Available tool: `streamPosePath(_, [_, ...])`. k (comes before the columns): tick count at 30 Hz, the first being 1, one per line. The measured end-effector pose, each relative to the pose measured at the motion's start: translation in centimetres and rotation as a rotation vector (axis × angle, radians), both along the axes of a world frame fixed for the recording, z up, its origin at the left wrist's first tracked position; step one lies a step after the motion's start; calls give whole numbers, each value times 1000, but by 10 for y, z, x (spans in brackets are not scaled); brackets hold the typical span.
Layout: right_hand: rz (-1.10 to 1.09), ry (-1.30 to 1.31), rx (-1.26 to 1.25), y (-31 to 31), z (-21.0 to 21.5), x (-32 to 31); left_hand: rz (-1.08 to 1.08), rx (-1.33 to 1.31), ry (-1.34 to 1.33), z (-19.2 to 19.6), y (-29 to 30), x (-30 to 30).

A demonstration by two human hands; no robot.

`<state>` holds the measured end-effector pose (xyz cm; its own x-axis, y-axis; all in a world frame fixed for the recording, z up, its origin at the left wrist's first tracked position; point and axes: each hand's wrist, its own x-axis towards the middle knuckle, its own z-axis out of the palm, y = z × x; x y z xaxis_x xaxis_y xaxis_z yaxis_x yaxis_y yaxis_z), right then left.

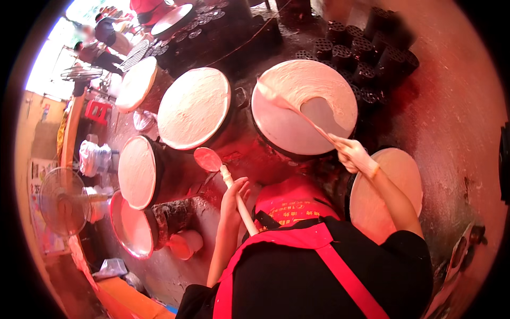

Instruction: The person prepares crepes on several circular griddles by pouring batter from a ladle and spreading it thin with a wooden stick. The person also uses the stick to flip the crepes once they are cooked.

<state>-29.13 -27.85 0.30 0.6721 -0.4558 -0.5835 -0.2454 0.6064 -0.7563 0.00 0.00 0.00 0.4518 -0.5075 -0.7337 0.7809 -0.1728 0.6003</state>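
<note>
My right hand (350, 155) grips the thin handle of a batter spreader (303, 115), whose flat end lies at the left side of a round griddle (284, 130). Pale batter (319, 80) covers the griddle's far and right parts in curved streaks; its near and middle surface shows bare grey. Closer to my body, my left hand (232, 199) is closed round the pale handle of a ladle (207, 159). The ladle's reddish-lit bowl sits just in front of a second griddle, which carries a full round of batter (194, 109).
More round griddles (137, 173) stand at the left, and another (387, 191) is under my right forearm. Black perforated coal briquettes (364, 50) are stacked at the far right. A fan (65, 202) and a bucket (186, 243) stand left. Other people (98, 53) are at the far left.
</note>
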Motion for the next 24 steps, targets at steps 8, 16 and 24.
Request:
streamPosePath(8, [-311,130,-235,-83,-31,18,90,35,-41,17,-5,-15])
streamPosePath(16, [152,29,-74,-89,-19,-37,84,143,-78,33,8,-39])
streamPosePath(24, [147,67,-145,-64,-12,13,8,174,-109,46,10,-40])
